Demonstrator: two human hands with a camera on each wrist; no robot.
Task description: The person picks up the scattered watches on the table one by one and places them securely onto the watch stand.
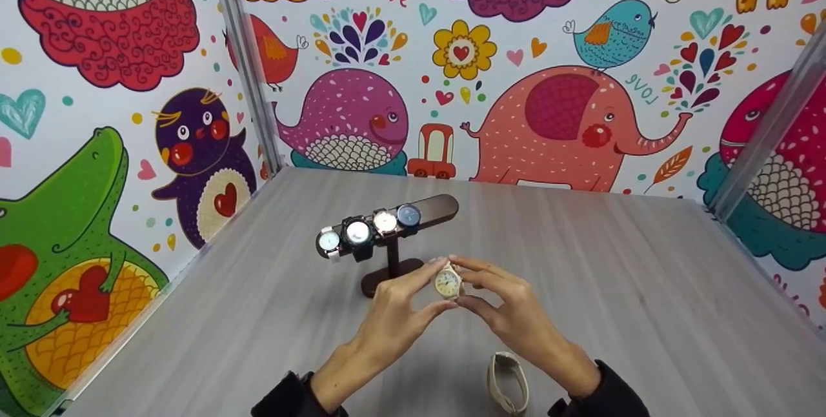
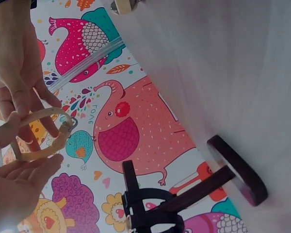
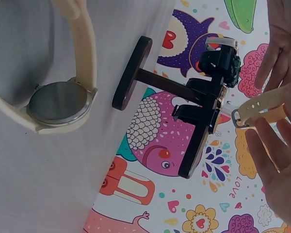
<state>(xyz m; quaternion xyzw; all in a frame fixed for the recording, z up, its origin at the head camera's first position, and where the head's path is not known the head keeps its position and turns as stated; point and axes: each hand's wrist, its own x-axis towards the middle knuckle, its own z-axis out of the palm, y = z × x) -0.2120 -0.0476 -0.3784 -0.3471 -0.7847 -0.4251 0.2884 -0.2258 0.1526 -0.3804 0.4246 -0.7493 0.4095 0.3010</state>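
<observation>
My left hand (image 1: 395, 312) and right hand (image 1: 519, 310) meet above the table, pinching a cream-strapped wristwatch (image 1: 447, 283) from both sides with thumbs and fingers. Its pale round dial faces me. In the left wrist view the strap (image 2: 43, 154) forms a loop, and the right wrist view shows its metal buckle (image 3: 237, 119) and strap holes. Just beyond the left hand stands a dark wooden watch stand (image 1: 439, 208), with several watches strapped along the left part of its slanted bar. A second light-strapped watch (image 1: 493, 385) rests on the table below the right hand.
The grey wood-grain table (image 1: 645, 288) is bounded by printed cartoon panels (image 1: 555, 126) at the back and sides. Metal posts (image 1: 248, 68) stand at the corners. The stand's oval foot (image 1: 371, 283) sits close to the left fingers.
</observation>
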